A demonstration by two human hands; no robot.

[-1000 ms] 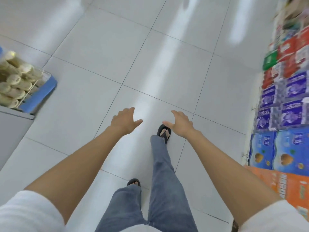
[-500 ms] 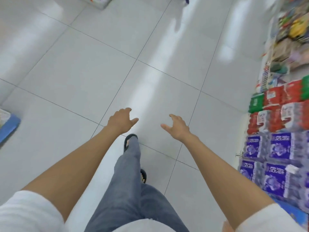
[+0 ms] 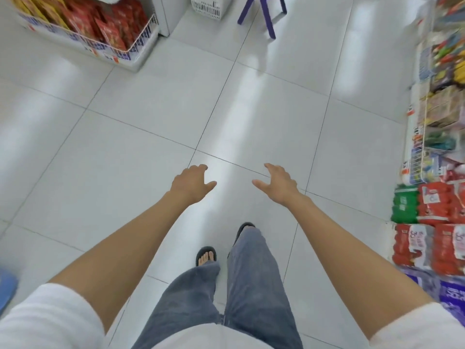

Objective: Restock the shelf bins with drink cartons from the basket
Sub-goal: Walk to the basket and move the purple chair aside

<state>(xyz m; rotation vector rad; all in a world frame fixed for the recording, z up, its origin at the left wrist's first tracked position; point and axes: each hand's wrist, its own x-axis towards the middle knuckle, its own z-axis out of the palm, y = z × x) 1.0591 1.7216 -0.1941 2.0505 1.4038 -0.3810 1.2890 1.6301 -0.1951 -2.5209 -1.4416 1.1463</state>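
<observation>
Both my arms reach forward over a white tiled floor. My left hand (image 3: 192, 183) is empty, fingers loosely spread, palm down. My right hand (image 3: 278, 183) is empty too, thumb pointing inward, fingers apart. A white plastic basket (image 3: 207, 6) stands on the floor at the far top, cut off by the frame edge; I cannot see what it holds. No drink carton is in either hand. My legs in grey trousers and black sandals show below the hands.
A wire shelf bin (image 3: 136, 46) with red packets stands at the top left. Purple stool legs (image 3: 266, 13) are beside the basket. Shelves of goods (image 3: 442, 96) and stacked red and green drink packs (image 3: 427, 222) line the right side.
I have walked forward along the aisle: the purple and blue packs slid out of view, red packs came near, and the wire bin, basket and stool appeared ahead. Both hands stayed empty.
</observation>
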